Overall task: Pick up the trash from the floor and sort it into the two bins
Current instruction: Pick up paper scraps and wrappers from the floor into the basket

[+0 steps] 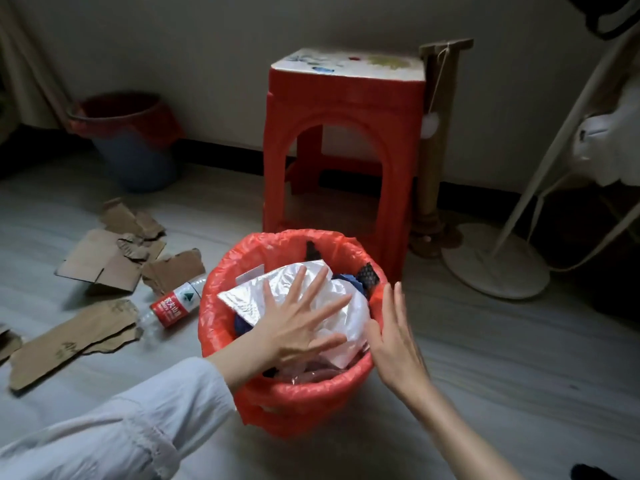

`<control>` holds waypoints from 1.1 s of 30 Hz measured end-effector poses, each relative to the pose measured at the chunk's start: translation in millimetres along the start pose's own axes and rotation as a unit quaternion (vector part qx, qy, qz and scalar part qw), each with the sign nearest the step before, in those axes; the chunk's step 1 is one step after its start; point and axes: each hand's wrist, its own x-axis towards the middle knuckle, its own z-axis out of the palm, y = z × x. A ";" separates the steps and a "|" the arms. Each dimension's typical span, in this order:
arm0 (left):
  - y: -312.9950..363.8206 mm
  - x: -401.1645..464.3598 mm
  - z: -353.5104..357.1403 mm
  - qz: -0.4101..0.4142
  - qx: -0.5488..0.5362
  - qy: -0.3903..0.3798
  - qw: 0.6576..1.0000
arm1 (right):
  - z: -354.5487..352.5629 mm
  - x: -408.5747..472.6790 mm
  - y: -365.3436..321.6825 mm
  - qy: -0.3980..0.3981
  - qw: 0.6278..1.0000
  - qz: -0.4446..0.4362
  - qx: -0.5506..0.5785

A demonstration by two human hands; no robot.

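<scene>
A bin lined with a red bag stands on the floor in front of me, filled with white plastic and foil wrappers and some dark blue scraps. My left hand lies flat with fingers spread on the wrappers inside it. My right hand is open, fingers straight, against the bin's right rim. A second bin, blue with a red liner, stands far left by the wall. A clear plastic bottle with a red label lies on the floor left of the near bin, among several torn cardboard pieces.
A red plastic stool stands right behind the near bin. A cardboard scratching post and a white stand with a round base are at the right. Grey wooden floor stretches to the right of the bin.
</scene>
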 end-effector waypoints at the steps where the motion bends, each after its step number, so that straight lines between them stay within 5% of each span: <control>1: -3.8 1.1 5.9 -0.008 0.001 -0.020 1.000 | 2.0 -2.2 -1.3 0.005 1.000 0.000 0.017; 11: -12.9 41.4 35.6 -0.065 -0.028 -0.177 0.982 | 0.7 4.7 4.9 -0.003 0.999 -0.035 -0.036; 27: -12.0 60.6 68.5 -0.080 -0.003 -0.230 0.970 | -3.2 3.8 -0.8 -0.037 0.994 0.006 -0.099; 33: -7.7 48.2 28.1 -0.092 -0.116 -0.226 0.963 | -5.2 3.4 -2.4 -0.042 0.991 0.020 -0.124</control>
